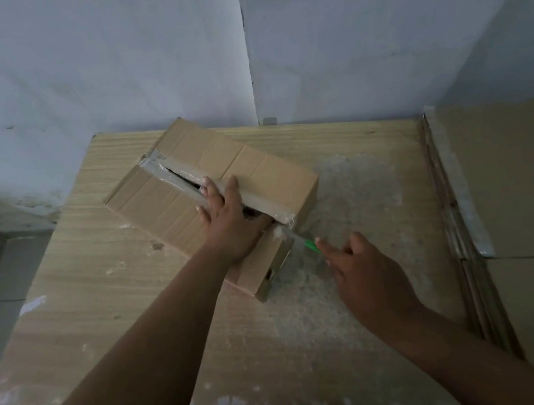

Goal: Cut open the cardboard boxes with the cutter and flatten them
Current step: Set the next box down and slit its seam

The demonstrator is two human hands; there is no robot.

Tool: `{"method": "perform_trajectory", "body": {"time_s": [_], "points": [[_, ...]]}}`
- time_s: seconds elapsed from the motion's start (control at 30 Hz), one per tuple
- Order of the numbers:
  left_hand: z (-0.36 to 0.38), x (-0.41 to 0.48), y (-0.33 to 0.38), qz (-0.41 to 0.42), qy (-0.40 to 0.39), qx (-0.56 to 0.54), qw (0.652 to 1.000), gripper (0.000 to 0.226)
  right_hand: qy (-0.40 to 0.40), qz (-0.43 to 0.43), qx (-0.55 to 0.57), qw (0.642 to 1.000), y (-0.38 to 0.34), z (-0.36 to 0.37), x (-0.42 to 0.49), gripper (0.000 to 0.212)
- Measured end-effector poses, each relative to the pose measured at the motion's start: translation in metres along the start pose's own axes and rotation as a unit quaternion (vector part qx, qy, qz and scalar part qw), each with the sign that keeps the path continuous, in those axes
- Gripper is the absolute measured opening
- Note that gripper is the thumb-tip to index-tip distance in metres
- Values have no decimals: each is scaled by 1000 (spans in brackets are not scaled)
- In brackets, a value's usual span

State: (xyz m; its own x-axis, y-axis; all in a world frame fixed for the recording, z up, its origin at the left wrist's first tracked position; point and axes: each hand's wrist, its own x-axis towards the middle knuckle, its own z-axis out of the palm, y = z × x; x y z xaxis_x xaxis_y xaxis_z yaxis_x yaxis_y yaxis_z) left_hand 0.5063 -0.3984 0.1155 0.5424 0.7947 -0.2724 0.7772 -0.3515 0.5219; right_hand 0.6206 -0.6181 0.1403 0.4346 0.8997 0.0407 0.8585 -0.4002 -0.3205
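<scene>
Now we see a cardboard box (253, 166) lying slantwise on the wooden table (94, 262), one end toward the far wall (100, 71) and the other toward us. A taped seam (164, 172) runs along its top, and a dark slit gapes open down much of that seam.

Our left hand (230, 221) lies flat on the box top near the close end. Its fingers (210, 193) are straight and spread across the seam, pressing the cardboard rather than gripping it.

Our right hand (366, 270) sits just off the box's near corner and holds the green cutter (310, 245). Its fingers (332, 251) are curled round the handle, so only a short green part shows past them. The blade end reaches the tape where the seam meets the box's near edge.

At the right side of the table rests a stack of flattened cardboard (515, 182), its layered edges facing the box and well apart from it. White scuffs mark the tabletop around the box.
</scene>
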Motion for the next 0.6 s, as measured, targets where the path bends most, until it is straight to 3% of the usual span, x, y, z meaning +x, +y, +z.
{"method": "perform_trajectory", "body": {"time_s": [0.27, 0.43, 0.6], "points": [[1, -1, -1, 6, 9, -13, 1000, 106, 31, -8, -30, 999, -6, 5, 20, 51], [4, -2, -3, 11, 20, -10, 1000, 105, 25, 115, -6, 993, 33, -13, 26, 44], [12, -9, 2, 4, 52, 11, 999, 129, -24, 172, 5, 985, 69, 1, 19, 46]]}}
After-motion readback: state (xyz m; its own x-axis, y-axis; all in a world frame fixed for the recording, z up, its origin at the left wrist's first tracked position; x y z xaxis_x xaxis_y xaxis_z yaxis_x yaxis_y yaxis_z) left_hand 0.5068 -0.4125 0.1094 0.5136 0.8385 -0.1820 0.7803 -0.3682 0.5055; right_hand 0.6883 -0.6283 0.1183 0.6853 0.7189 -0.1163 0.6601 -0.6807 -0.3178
